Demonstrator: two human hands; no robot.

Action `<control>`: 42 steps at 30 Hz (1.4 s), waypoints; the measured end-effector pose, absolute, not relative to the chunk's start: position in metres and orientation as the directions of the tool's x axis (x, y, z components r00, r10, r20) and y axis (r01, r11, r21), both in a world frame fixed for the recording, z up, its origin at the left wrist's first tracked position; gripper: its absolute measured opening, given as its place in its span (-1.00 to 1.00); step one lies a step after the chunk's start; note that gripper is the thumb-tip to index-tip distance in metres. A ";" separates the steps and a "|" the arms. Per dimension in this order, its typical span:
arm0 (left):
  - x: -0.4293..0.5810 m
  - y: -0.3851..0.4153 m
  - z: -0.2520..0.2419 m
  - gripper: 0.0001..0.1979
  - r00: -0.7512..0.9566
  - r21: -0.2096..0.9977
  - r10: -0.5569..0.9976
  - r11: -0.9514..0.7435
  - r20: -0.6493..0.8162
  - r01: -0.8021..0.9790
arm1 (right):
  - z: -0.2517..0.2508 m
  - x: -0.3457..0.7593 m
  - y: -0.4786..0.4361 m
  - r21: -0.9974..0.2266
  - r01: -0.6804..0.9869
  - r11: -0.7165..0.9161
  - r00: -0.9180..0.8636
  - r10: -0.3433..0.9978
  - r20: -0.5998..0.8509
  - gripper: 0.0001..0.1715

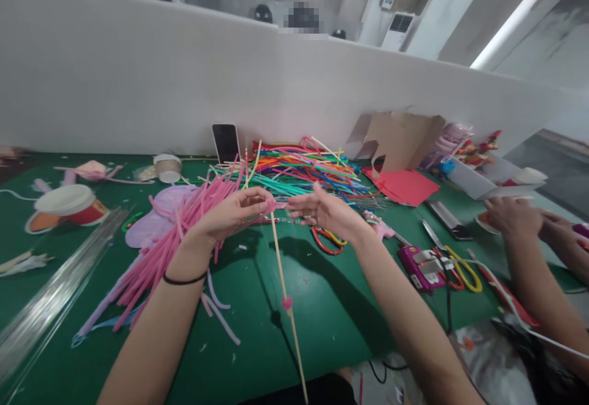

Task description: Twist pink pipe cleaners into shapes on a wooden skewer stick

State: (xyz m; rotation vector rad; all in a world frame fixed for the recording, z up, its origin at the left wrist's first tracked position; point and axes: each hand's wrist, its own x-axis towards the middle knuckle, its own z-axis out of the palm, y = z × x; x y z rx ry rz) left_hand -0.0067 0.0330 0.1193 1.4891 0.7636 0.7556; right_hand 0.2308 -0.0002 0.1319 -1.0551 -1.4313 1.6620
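My left hand pinches the top of a thin wooden stick where a small pink piece is wound round it. Lower down, a second pink knot sits on the same stick, which slants toward my lap. My right hand is just to the right of the stick's top, fingers stretched out and apart from it. Beneath and beside my left forearm lies a bundle of pink pipe cleaners. Close to my right hand, red and yellow scissors rest on the green table.
Colourful pipe cleaners lie along the white partition, near a phone. Clear-wrapped strips and a paper cup are at left. A purple power strip, yellow scissors and another person's hand are at right.
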 end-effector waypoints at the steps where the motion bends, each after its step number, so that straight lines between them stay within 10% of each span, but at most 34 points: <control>1: -0.008 0.032 0.119 -0.71 0.577 1.000 0.816 -0.011 0.026 -0.029 | 0.128 0.226 -0.002 -0.996 0.027 -0.088 -0.399 0.912 -0.091 -0.46; 8: 0.007 0.025 0.105 -0.67 0.629 0.927 0.768 0.141 0.119 -0.347 | 0.106 0.182 -0.017 -0.943 0.177 0.280 -0.232 0.944 0.236 -0.54; 13: 0.018 0.020 0.102 -0.73 0.659 0.886 0.726 0.155 0.197 -0.436 | 0.109 0.174 -0.027 -0.797 0.507 0.328 -0.122 0.943 0.310 -0.76; 18: 0.010 0.029 0.101 -0.71 0.610 0.906 0.777 0.132 0.158 -0.403 | 0.107 0.179 -0.029 -0.820 0.464 0.335 -0.101 0.940 0.327 -0.75; 23: -0.023 0.037 0.114 -0.60 0.537 0.993 0.836 0.098 -0.115 0.061 | 0.107 0.190 -0.031 -0.859 0.413 0.303 -0.026 0.947 0.321 -0.77; 29: -0.032 0.027 0.137 -0.65 0.586 0.884 0.803 -0.195 -0.105 0.425 | 0.105 0.194 -0.032 -0.876 0.385 0.290 -0.009 0.951 0.310 -0.75; 42: -0.011 0.028 0.129 -0.60 0.687 0.811 0.723 -0.355 -0.077 0.465 | 0.093 0.195 -0.026 -0.865 0.418 0.277 -0.048 0.958 0.284 -0.73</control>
